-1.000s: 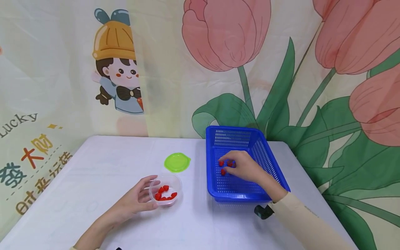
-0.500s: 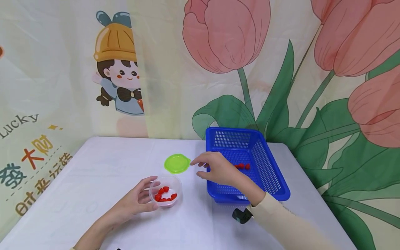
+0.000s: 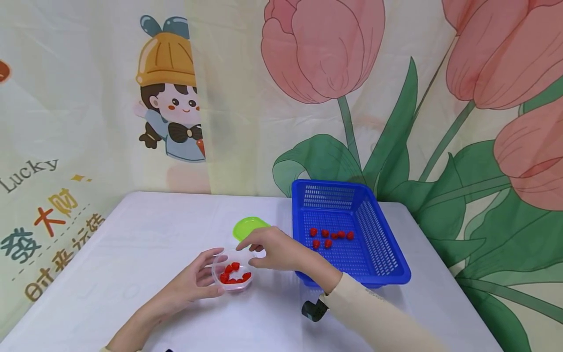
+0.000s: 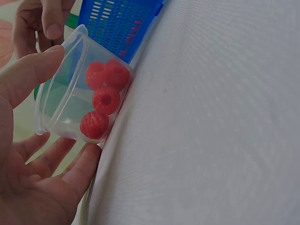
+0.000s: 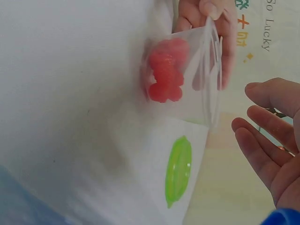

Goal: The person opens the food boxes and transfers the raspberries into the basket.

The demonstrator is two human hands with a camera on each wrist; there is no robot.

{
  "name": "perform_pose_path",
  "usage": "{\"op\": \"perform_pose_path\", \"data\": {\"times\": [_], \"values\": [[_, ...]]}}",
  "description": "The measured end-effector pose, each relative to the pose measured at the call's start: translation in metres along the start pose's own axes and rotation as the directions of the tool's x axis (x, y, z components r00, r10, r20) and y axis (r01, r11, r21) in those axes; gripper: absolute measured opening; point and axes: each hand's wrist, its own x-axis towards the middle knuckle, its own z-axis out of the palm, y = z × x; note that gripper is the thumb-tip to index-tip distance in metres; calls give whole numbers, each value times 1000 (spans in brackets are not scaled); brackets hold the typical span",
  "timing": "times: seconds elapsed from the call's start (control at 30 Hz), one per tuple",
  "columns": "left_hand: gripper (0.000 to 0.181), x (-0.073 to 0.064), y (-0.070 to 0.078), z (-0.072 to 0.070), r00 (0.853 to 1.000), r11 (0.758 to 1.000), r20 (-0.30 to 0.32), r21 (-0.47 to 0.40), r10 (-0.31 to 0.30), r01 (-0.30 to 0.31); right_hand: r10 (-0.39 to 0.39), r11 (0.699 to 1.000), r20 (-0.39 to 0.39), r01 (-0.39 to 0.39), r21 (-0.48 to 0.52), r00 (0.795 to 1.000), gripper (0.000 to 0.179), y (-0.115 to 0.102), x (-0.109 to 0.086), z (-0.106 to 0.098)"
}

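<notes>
A clear plastic cup [image 3: 235, 286] stands on the white table with several red raspberries [image 4: 106, 100] at its bottom. My left hand [image 3: 193, 278] holds it from the left; the left wrist view has the thumb at the rim and fingers round the lower side. Over the right part of the cup's mouth hovers my right hand [image 3: 274, 249]. Its thumb and fingers [image 5: 255, 147] are apart, with nothing visible between them in the right wrist view. More raspberries [image 3: 328, 244] lie loose in the blue plastic basket [image 3: 382, 234] at the right.
A green lid [image 3: 246, 227] lies flat behind the cup, partly covered by my right hand in the head view. The table [image 3: 167, 225] ends at a printed cloth backdrop [image 3: 233, 98]. My right forearm passes over the basket's front left corner.
My right hand has left the raspberries in the basket and moved left to the cup, uncovering those in the basket. My left hand and the cup have stayed put.
</notes>
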Motion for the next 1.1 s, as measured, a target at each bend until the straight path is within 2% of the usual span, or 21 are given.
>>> {"op": "perform_pose_path", "data": {"times": [0.33, 0.7, 0.93, 1.1], "values": [[93, -1, 1, 1, 1000, 1000, 6, -22, -1, 2, 29, 999, 103, -30, 9, 994, 41, 0, 14, 18], [93, -2, 0, 1, 1000, 999, 7, -41, 16, -16, 92, 994, 172, -79, -81, 981, 41, -6, 29, 27], [93, -1, -1, 0, 1000, 1000, 0, -26, 15, -15, 180, 979, 168, -160, -124, 969, 40, -11, 33, 31], [93, 0, -2, 0, 1000, 1000, -2, -14, 12, -12, 202, 969, 147, -175, -175, 968, 36, -15, 34, 33]]}}
